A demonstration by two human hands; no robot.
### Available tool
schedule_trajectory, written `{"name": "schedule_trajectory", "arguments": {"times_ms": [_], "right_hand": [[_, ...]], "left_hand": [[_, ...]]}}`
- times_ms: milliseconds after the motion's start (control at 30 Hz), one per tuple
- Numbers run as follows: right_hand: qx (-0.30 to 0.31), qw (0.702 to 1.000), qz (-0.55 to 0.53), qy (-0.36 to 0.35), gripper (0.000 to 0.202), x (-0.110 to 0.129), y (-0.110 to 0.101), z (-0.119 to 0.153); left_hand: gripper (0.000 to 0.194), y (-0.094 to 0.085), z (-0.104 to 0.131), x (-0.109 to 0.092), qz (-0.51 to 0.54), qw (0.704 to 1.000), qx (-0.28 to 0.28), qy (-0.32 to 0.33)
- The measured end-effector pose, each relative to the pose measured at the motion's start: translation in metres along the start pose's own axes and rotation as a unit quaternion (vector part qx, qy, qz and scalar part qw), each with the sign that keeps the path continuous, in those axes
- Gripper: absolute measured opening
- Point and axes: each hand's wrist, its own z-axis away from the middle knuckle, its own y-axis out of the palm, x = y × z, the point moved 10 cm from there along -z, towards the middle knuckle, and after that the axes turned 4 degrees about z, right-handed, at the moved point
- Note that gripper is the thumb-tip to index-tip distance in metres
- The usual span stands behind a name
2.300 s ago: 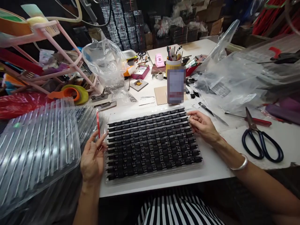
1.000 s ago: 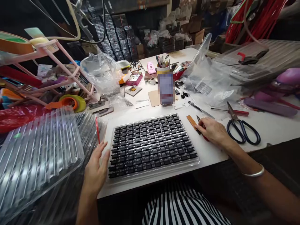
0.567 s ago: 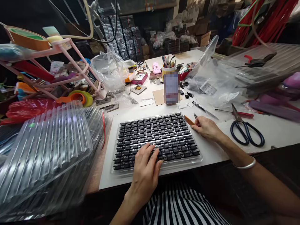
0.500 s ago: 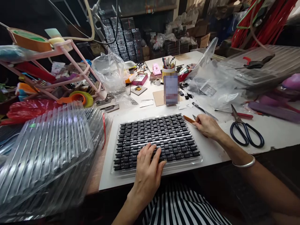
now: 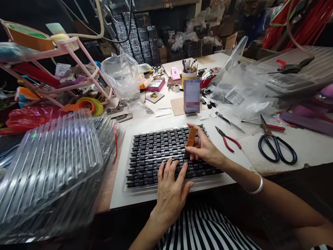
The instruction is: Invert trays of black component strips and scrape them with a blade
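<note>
Right hand (image 5: pixel 204 147) pinching brown block (image 5: pixel 191 137) over tray (image 5: pixel 142 189) at 1 o'clock, left hand (image 5: pixel 170 198) splayed at 6; looks like positioning, next needs steadiness.

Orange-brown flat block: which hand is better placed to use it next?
Probably the right hand: it holds the block over the small black parts; the left hand rests there, holding nothing.

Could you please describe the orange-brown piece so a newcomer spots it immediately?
On the white table, find the clear tray of black parts. Over its right side, the right hand holds the orange-brown piece. Short and oblong, it stands out by colour from those black parts.
</note>
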Motion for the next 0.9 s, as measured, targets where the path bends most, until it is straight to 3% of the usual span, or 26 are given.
{"name": "schedule_trajectory", "arguments": {"times_ms": [200, 900], "right_hand": [[-0.007, 0.999, 0.03, -0.012, 0.046, 0.001, -0.001, -0.007], [-0.007, 0.992, 0.114, -0.051, 0.048, -0.002, 0.01, -0.003]], "left_hand": [[0.041, 0.001, 0.0, -0.001, -0.001, 1.0, -0.005, 0.001], [0.041, 0.0, -0.002, -0.004, -0.028, 0.999, -0.025, 0.006]]}}
